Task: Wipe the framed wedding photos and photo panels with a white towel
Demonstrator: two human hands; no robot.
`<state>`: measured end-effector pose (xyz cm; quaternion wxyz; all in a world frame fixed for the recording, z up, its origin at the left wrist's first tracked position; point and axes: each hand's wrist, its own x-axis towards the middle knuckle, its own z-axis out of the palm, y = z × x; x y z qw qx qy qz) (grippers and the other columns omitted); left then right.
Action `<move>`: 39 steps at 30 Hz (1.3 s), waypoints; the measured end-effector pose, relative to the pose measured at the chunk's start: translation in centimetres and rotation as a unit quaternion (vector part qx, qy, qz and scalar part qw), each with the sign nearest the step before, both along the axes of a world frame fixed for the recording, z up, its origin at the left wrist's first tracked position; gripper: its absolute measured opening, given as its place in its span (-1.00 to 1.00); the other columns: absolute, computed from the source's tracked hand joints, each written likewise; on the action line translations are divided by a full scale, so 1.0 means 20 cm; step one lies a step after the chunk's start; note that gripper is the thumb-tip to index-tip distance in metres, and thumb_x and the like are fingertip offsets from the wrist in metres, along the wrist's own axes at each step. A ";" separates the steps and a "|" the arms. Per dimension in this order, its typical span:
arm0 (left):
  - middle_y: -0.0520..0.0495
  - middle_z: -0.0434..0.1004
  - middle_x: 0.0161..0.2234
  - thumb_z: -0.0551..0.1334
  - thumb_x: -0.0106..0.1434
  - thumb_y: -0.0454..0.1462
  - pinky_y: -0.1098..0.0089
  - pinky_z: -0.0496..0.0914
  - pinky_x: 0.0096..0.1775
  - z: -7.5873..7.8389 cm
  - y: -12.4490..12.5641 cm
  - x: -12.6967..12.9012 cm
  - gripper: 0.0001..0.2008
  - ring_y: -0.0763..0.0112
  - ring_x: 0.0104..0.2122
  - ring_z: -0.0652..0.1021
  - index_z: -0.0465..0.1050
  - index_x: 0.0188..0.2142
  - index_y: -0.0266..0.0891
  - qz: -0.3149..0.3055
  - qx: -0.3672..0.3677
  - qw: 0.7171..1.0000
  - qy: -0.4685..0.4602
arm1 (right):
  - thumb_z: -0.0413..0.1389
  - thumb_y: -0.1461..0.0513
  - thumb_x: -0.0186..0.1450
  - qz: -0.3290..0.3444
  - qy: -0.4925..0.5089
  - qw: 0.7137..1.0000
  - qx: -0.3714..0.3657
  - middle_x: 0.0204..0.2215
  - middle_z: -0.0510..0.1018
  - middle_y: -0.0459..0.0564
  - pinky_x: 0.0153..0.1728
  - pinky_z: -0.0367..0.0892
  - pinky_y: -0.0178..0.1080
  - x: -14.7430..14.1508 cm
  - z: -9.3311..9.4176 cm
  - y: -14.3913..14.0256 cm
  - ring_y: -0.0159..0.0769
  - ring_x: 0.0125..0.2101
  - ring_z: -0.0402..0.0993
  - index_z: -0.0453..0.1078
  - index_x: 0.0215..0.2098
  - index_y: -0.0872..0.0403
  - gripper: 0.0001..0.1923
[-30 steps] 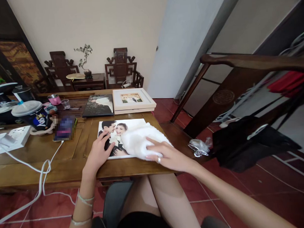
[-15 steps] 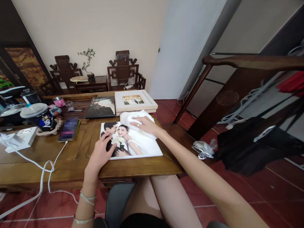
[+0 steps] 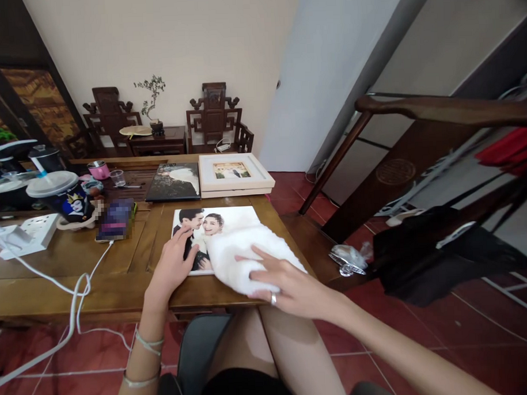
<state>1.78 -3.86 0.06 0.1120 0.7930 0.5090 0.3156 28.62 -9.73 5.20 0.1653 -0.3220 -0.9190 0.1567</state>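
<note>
A white-edged photo panel (image 3: 238, 214) with a picture of a couple lies flat near the table's front edge. My left hand (image 3: 174, 259) rests on its left side, fingers stretched out over the picture. In my right hand (image 3: 284, 283) is a fluffy white cloth (image 3: 231, 250), gripped between thumb and fingers, with a ring on one finger. The cloth covers the lower right of the panel and hangs over its front edge.
Behind the panel lie a dark photo album (image 3: 173, 183) and a cream framed picture (image 3: 263, 183). To the left are a phone (image 3: 116, 220) on a cable, a lidded cup (image 3: 69, 198) and a white power strip (image 3: 35, 237). A wooden chair (image 3: 375, 176) stands at right.
My right hand has drawn the white cloth from the panel's upper right corner toward me, to the front edge. My left hand has stayed on the panel.
</note>
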 end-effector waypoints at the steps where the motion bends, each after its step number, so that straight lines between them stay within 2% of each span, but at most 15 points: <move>1: -0.26 0.22 0.23 0.02 0.35 -0.23 0.05 0.16 0.21 0.00 0.00 0.00 -0.59 0.15 0.24 0.24 0.23 0.16 -0.28 -0.003 -0.001 1.000 0.000 | -0.02 0.12 0.37 0.012 -0.004 1.000 -0.011 0.03 0.48 0.08 0.16 0.12 -0.04 0.00 0.01 -0.03 -0.05 0.17 0.23 0.45 -0.32 0.04 -0.74; 3: -0.25 0.14 0.28 -0.03 0.36 -0.28 0.05 0.13 0.22 0.01 -0.01 0.00 -0.56 0.18 0.26 0.19 0.16 0.21 -0.28 -0.006 -0.008 1.000 -0.002 | -0.02 0.09 0.37 0.025 -0.008 0.999 -0.033 0.01 0.50 0.10 0.15 0.15 -0.04 0.01 0.02 -0.03 -0.03 0.18 0.22 0.45 -0.34 0.04 -0.72; 5: -0.24 0.09 0.30 -0.07 0.36 -0.30 0.07 0.11 0.24 0.02 -0.01 0.00 -0.56 0.21 0.28 0.17 0.16 0.21 -0.29 -0.006 -0.014 1.000 -0.002 | -0.03 0.06 0.37 0.015 -0.011 0.999 -0.050 -0.05 0.53 0.11 0.10 0.20 -0.03 0.01 0.02 0.03 0.01 0.18 0.22 0.45 -0.35 0.04 -0.68; 9: -0.25 0.15 0.27 -0.12 0.37 -0.32 0.13 0.08 0.26 0.01 0.00 0.00 -0.55 0.27 0.27 0.17 0.21 0.19 -0.35 -0.009 -0.008 1.000 -0.007 | -0.06 0.05 0.38 -0.004 0.006 0.998 -0.064 -0.13 0.57 0.05 0.09 0.19 -0.07 0.01 -0.02 0.28 0.04 0.22 0.13 0.47 -0.31 0.04 -0.65; 14: -0.23 0.18 0.26 -0.12 0.35 -0.35 0.10 0.07 0.27 0.00 0.01 -0.01 -0.54 0.27 0.28 0.15 0.22 0.20 -0.33 -0.012 0.004 1.000 -0.006 | -0.02 0.02 0.35 -0.078 0.069 0.994 -0.041 -0.10 0.56 0.07 0.00 0.24 -0.07 0.00 -0.07 0.64 0.02 0.03 0.38 0.49 -0.21 0.05 -0.65; 17: -0.25 0.22 0.24 -0.13 0.35 -0.36 0.10 0.09 0.26 -0.01 0.01 -0.02 -0.54 0.26 0.27 0.18 0.24 0.18 -0.36 -0.018 0.003 1.000 -0.001 | -0.04 0.03 0.36 -0.125 0.098 0.987 -0.017 -0.17 0.57 0.08 0.00 0.24 -0.03 -0.03 -0.09 0.74 0.01 -0.03 0.41 0.48 -0.28 0.06 -0.64; 19: -0.25 0.23 0.23 -0.12 0.34 -0.36 0.10 0.11 0.26 -0.01 0.02 -0.02 -0.54 0.27 0.26 0.20 0.25 0.18 -0.36 -0.018 0.005 1.000 -0.003 | -0.06 0.05 0.37 -0.134 0.104 0.985 0.007 -0.23 0.58 0.05 0.06 0.19 0.01 -0.05 -0.10 0.72 -0.02 -0.06 0.44 0.47 -0.32 0.05 -0.65; 21: -0.22 0.24 0.23 -0.11 0.34 -0.36 0.10 0.11 0.26 -0.02 0.02 -0.02 -0.54 0.27 0.26 0.20 0.26 0.18 -0.32 -0.016 0.010 1.000 -0.010 | -0.07 0.07 0.38 -0.125 0.094 0.987 0.024 -0.29 0.59 0.02 0.11 0.13 0.04 -0.06 -0.11 0.63 -0.05 -0.11 0.47 0.46 -0.32 0.04 -0.67; 23: -0.20 0.26 0.22 -0.10 0.34 -0.36 0.09 0.12 0.25 -0.02 0.02 -0.02 -0.54 0.28 0.26 0.20 0.27 0.18 -0.29 -0.016 0.016 1.000 -0.016 | -0.09 0.08 0.39 -0.115 0.078 0.990 0.028 -0.29 0.59 0.01 0.12 0.13 0.06 -0.06 -0.12 0.49 -0.04 -0.12 0.48 0.47 -0.29 0.03 -0.66; 26: -0.24 0.25 0.22 -0.11 0.34 -0.36 0.10 0.12 0.25 -0.03 0.03 -0.02 -0.54 0.26 0.26 0.21 0.28 0.17 -0.34 -0.014 0.014 1.000 -0.014 | -0.11 0.08 0.40 -0.100 0.065 0.993 0.028 -0.24 0.59 0.03 0.12 0.15 0.05 -0.04 -0.12 0.24 -0.02 -0.05 0.45 0.46 -0.30 0.02 -0.65; 30: -0.23 0.24 0.23 -0.11 0.32 -0.39 0.10 0.11 0.26 -0.04 0.03 -0.02 -0.53 0.24 0.26 0.20 0.26 0.18 -0.35 -0.012 0.013 1.000 -0.012 | -0.13 0.10 0.42 -0.027 0.062 0.998 0.009 -0.46 0.53 -0.07 0.23 0.01 0.00 -0.04 -0.07 0.03 -0.18 -0.32 0.52 0.40 -0.42 0.00 -0.63; 32: -0.22 0.23 0.24 -0.10 0.30 -0.41 0.10 0.11 0.26 -0.04 0.03 -0.02 -0.51 0.25 0.26 0.20 0.24 0.19 -0.33 -0.015 0.013 1.000 -0.009 | -0.10 0.10 0.41 -0.006 0.054 0.999 -0.001 -0.53 0.49 -0.10 0.22 0.04 -0.01 -0.06 -0.04 0.03 -0.20 -0.38 0.51 0.38 -0.46 0.00 -0.64; 34: -0.24 0.21 0.24 -0.10 0.30 -0.41 0.10 0.11 0.26 -0.04 0.03 -0.02 -0.51 0.24 0.26 0.20 0.23 0.20 -0.35 -0.016 0.010 1.000 -0.001 | -0.09 0.09 0.41 0.003 0.043 0.999 -0.012 -0.50 0.51 -0.07 0.15 0.14 -0.02 -0.08 -0.03 0.09 -0.13 -0.25 0.52 0.39 -0.45 0.01 -0.64; 37: -0.24 0.21 0.24 -0.09 0.30 -0.42 0.09 0.12 0.25 -0.03 0.03 -0.03 -0.51 0.24 0.26 0.21 0.23 0.20 -0.35 -0.018 0.008 1.000 0.003 | -0.07 0.09 0.39 0.000 0.054 0.998 -0.021 -0.28 0.58 -0.01 0.09 0.20 -0.05 -0.12 -0.03 0.29 -0.03 -0.01 0.42 0.46 -0.36 0.03 -0.67; 39: -0.22 0.22 0.24 -0.09 0.30 -0.42 0.09 0.12 0.25 -0.03 0.03 -0.03 -0.51 0.25 0.26 0.21 0.24 0.20 -0.31 -0.021 0.011 1.000 0.001 | -0.04 0.09 0.38 -0.017 0.078 0.997 -0.015 -0.17 0.58 0.00 0.09 0.18 -0.06 -0.16 -0.04 0.45 -0.03 0.02 0.40 0.48 -0.31 0.03 -0.69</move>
